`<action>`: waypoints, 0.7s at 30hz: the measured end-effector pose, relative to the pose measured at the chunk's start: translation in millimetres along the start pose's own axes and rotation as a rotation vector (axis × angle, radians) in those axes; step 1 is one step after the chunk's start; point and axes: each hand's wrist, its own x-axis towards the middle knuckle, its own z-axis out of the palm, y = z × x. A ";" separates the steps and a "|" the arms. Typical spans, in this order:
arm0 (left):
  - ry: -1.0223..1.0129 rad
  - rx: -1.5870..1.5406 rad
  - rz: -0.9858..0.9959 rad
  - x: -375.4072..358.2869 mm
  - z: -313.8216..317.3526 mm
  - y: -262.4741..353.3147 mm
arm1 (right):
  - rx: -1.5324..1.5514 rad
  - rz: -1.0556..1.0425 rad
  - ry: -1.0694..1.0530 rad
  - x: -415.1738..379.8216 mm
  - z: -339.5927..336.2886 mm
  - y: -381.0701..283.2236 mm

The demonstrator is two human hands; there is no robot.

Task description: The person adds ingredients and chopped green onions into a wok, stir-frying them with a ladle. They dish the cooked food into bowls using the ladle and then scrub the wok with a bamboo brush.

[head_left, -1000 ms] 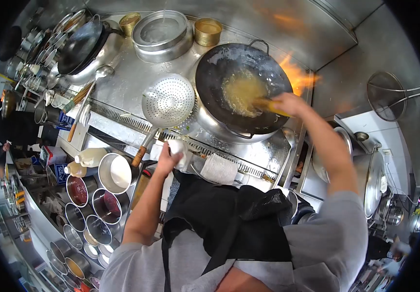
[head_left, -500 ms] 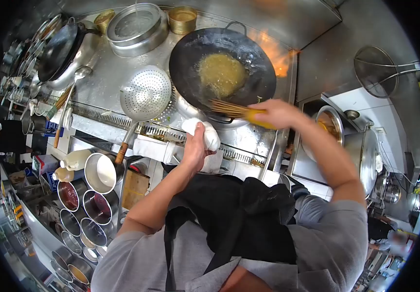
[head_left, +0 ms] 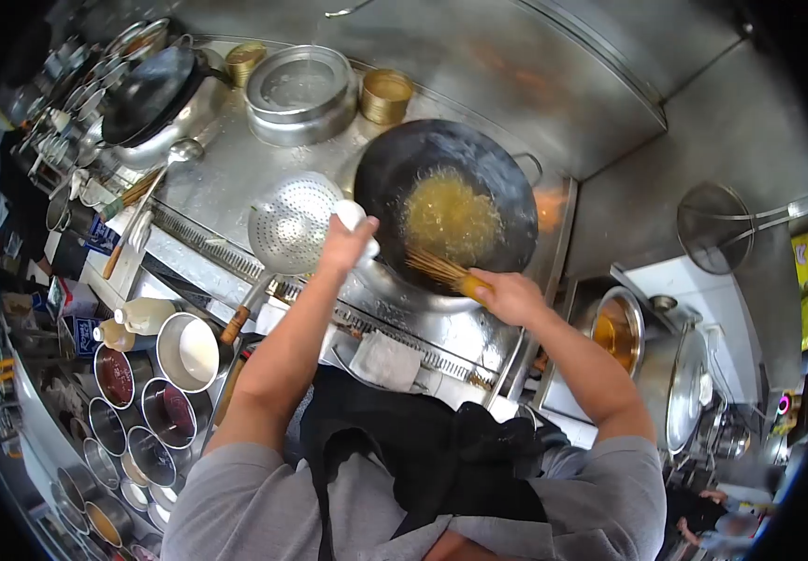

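A black wok sits on the range with a shallow pool of yellowish bubbling liquid inside. My left hand is closed on a folded white cloth at the wok's left rim. Whether a wok handle lies under the cloth is hidden. My right hand grips the yellow-wrapped handle of a bamboo wok brush, whose bristles reach over the near rim into the wok. Just left of my left hand rests a round perforated strainer with a wooden-ended handle.
Flames show at the wok's right. Behind are a metal pot and an open tin. A ladle lies at left, near several sauce pots. A wire skimmer hangs right, above a bowl of orange liquid.
My left hand has carried the cloth up and left to the wok's rim. The wok's loop handle has swung from the back to the right. My right hand and the brush are lower.
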 end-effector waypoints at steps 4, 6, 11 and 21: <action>0.069 0.258 0.037 -10.6 17.7 -13.9 | 0.199 0.069 0.268 128.6 -9.8 -58.4; 0.086 0.258 0.037 -15.0 19.1 -7.9 | 0.321 0.127 0.339 168.6 0.3 -72.0; 0.085 0.233 0.115 -12.1 16.1 -14.8 | 0.373 -0.182 0.335 105.0 50.8 -58.5; 0.007 0.262 0.126 -6.8 5.5 -8.2 | 0.375 -0.057 0.304 185.9 12.7 -61.2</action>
